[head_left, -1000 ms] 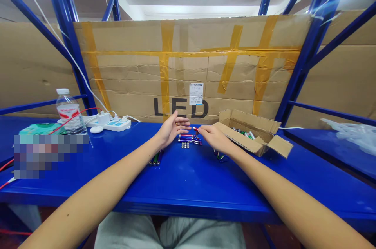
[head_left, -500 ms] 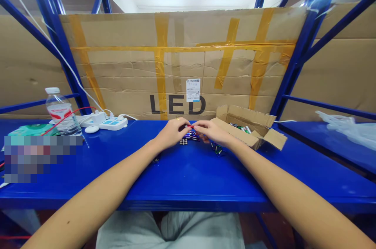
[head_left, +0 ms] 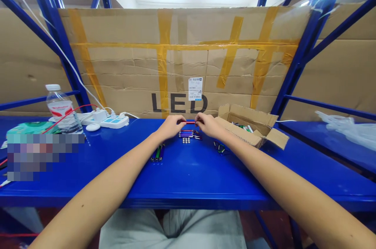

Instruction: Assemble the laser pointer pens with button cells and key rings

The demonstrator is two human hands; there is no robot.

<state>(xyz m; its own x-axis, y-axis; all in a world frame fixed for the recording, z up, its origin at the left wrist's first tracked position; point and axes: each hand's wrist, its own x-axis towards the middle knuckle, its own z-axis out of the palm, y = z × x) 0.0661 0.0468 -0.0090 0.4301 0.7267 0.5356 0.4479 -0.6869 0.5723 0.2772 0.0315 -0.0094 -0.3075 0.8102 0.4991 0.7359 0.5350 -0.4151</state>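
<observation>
A slim red metal tube [head_left: 190, 122] lies level between my two hands, just above the blue table. My left hand [head_left: 172, 126] pinches its left end, and my right hand [head_left: 207, 124] has its fingertips closed on the right end. Directly below is a row of blue, purple and red tubes [head_left: 188, 134] with cords or clips at their right ends. Several small silver pieces [head_left: 186, 140] stand in front of that row. Green and dark tubes [head_left: 158, 153] lie beside my left wrist. Near my right wrist are dark and green clips [head_left: 220, 148], too small to make out fully.
An open cardboard box [head_left: 245, 132] with small metal parts stands right of my hands. At the left are a water bottle [head_left: 61, 109], a white power strip [head_left: 114, 122] and a teal packet [head_left: 32, 128]. A large cardboard sheet [head_left: 132, 72] closes off the back.
My hands have drawn a little apart, showing more of the red tube between them. The view has shifted slightly, and the tubes beside my left wrist now show.
</observation>
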